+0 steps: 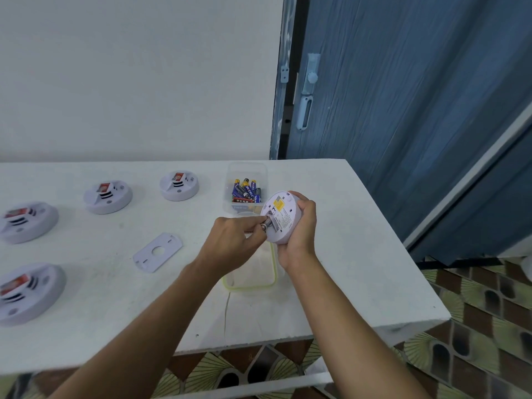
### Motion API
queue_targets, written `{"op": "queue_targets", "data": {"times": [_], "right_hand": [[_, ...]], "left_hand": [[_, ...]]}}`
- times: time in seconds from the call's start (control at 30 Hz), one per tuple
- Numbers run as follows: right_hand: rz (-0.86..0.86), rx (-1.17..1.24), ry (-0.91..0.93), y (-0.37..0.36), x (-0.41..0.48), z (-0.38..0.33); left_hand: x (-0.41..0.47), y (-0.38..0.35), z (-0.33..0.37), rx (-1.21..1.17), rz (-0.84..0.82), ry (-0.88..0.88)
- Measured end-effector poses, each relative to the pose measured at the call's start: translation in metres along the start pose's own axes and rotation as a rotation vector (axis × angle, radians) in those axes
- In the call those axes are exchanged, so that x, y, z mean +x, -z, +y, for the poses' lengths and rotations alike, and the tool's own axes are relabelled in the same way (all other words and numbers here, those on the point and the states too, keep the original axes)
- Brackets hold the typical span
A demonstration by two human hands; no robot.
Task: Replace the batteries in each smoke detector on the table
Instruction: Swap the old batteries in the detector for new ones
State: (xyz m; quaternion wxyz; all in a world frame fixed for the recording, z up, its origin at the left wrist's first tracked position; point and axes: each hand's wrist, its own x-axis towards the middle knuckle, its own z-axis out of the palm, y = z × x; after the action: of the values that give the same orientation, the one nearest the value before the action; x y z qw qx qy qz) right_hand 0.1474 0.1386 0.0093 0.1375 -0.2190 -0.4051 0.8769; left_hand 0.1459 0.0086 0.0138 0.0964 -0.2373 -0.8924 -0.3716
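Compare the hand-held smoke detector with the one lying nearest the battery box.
The held smoke detector is tilted in the right hand, labelled back showing; the lying smoke detector sits flat on the table, red-tagged front up. The left hand pinches a battery at the held one; the lying one is untouched. Both are round and white.

Far left of the clear battery box [247,171], the rear smoke detector [27,223] and front smoke detector [28,293] are blurred and cut by the frame edge. Just before the box, the left hand [236,240] hides most of a pinched battery [266,225] and part of a green-rimmed lid [250,285]. Print on the held detector [283,217] is unreadably small.
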Motion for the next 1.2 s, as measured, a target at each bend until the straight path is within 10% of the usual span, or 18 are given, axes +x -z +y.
{"op": "queue_targets", "data": {"times": [0.53,0.77,1.2], "right_hand": [[0.133,-0.081,0.007,-0.003,0.001,0.006],[0.129,0.020,-0.012,0.011,0.013,-0.003],[0.012,0.051,-0.093,0.005,0.016,-0.010]], "left_hand": [[0.003,-0.002,-0.018,-0.523,-0.103,0.460],[0.006,-0.005,-0.046,0.100,-0.253,0.099],[0.020,-0.015,-0.063,0.209,-0.161,-0.048]]}}
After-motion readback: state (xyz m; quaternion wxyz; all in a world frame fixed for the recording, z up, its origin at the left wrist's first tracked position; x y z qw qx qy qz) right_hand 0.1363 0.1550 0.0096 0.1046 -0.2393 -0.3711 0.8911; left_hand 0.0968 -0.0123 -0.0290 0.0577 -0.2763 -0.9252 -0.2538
